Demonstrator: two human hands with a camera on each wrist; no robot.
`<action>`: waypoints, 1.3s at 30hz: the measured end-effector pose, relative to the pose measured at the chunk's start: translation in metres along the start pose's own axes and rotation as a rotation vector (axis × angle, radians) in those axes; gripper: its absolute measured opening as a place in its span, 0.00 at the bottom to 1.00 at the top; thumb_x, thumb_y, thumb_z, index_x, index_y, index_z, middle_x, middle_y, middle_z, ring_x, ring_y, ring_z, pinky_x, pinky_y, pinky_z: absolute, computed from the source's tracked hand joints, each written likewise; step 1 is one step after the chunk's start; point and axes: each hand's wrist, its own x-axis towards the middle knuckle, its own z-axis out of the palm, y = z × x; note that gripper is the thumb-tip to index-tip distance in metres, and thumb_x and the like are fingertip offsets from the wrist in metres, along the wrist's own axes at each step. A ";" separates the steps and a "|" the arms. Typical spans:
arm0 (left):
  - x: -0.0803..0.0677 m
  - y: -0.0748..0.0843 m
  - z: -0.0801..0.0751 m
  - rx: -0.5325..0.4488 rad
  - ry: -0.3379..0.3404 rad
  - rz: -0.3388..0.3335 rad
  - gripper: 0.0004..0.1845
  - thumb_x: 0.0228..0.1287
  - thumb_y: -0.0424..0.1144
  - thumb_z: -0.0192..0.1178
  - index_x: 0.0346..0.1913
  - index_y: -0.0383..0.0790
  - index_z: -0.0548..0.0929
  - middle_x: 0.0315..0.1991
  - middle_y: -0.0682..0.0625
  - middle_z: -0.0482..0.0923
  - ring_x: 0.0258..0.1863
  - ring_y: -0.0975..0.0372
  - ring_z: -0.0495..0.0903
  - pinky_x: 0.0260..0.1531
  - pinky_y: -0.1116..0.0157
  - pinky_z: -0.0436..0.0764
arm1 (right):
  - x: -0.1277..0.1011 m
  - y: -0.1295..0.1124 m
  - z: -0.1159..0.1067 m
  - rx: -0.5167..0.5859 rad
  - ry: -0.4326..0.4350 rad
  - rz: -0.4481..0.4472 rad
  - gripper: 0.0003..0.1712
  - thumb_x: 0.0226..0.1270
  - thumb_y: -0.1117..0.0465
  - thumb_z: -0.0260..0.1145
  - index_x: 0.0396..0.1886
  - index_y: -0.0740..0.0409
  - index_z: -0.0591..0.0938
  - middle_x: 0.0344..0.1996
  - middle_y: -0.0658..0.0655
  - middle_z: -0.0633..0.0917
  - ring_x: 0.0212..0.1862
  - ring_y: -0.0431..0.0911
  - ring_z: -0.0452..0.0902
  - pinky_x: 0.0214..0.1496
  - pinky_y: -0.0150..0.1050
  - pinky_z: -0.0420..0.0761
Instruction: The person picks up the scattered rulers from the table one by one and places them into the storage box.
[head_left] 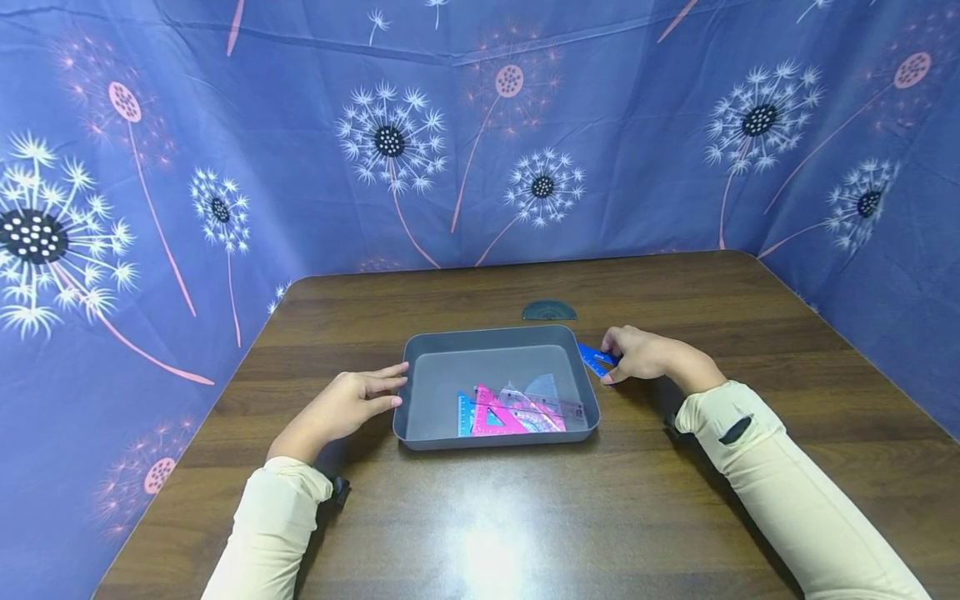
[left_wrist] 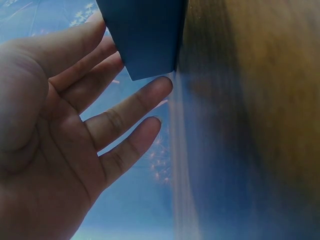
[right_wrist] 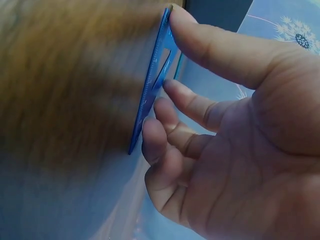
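A grey plastic tray (head_left: pixel 427 346) sits in the middle of the brown table (head_left: pixel 525 517). Inside it lie a pink set square (head_left: pixel 498 417), a clear ruler (head_left: pixel 555 407), a clear protractor (head_left: pixel 542 386) and a blue piece (head_left: pixel 464 414). My left hand (head_left: pixel 352 404) lies flat with straight fingers (left_wrist: pixel 127 112) touching the tray's left wall (left_wrist: pixel 145 35). My right hand (head_left: pixel 637 354) pinches a blue set square (head_left: pixel 594 358) just right of the tray; in the right wrist view the thumb and curled fingers (right_wrist: pixel 172 122) hold the blue set square (right_wrist: pixel 152 82) against the table.
A dark half-round protractor (head_left: pixel 550 311) lies on the table behind the tray. Blue cloth with dandelion print (head_left: pixel 450 150) walls in the table at the back and on both sides. The table's front part reflects a light.
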 end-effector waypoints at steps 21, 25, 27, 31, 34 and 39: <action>0.000 0.003 0.000 -0.008 -0.010 -0.017 0.23 0.71 0.40 0.62 0.64 0.34 0.78 0.71 0.49 0.68 0.70 0.51 0.66 0.64 0.48 0.70 | 0.003 0.004 0.001 0.061 -0.047 0.039 0.22 0.60 0.62 0.75 0.43 0.72 0.74 0.35 0.61 0.78 0.38 0.50 0.74 0.40 0.40 0.77; -0.001 0.004 0.000 -0.012 -0.009 -0.020 0.23 0.71 0.40 0.62 0.64 0.34 0.78 0.71 0.48 0.69 0.70 0.50 0.66 0.64 0.48 0.70 | 0.002 0.003 0.001 0.082 -0.045 0.039 0.22 0.61 0.63 0.74 0.45 0.73 0.73 0.36 0.62 0.79 0.38 0.50 0.76 0.40 0.40 0.78; -0.001 0.004 0.000 -0.011 -0.008 -0.019 0.22 0.71 0.39 0.62 0.64 0.33 0.78 0.71 0.48 0.69 0.70 0.50 0.66 0.64 0.47 0.70 | 0.002 0.003 0.000 0.092 -0.049 0.041 0.21 0.62 0.64 0.72 0.46 0.72 0.72 0.35 0.62 0.80 0.38 0.50 0.76 0.39 0.40 0.78; -0.001 0.005 0.000 -0.008 -0.009 -0.017 0.22 0.71 0.39 0.62 0.64 0.34 0.78 0.71 0.48 0.69 0.70 0.50 0.66 0.64 0.47 0.70 | -0.003 0.004 -0.004 0.040 -0.047 0.066 0.19 0.66 0.62 0.69 0.47 0.70 0.73 0.34 0.59 0.79 0.36 0.49 0.74 0.38 0.41 0.75; -0.001 0.005 0.000 -0.006 -0.007 -0.014 0.22 0.71 0.39 0.62 0.64 0.34 0.78 0.71 0.48 0.69 0.70 0.50 0.66 0.64 0.47 0.70 | -0.006 0.004 -0.007 -0.026 -0.037 0.105 0.18 0.68 0.59 0.68 0.47 0.67 0.74 0.34 0.58 0.78 0.36 0.50 0.73 0.38 0.42 0.74; 0.000 0.003 0.000 0.000 0.007 0.009 0.22 0.70 0.38 0.62 0.63 0.32 0.79 0.70 0.48 0.70 0.70 0.50 0.67 0.65 0.48 0.68 | -0.008 0.004 -0.010 -0.097 -0.036 0.135 0.18 0.70 0.56 0.66 0.45 0.67 0.74 0.33 0.57 0.77 0.35 0.50 0.73 0.37 0.42 0.74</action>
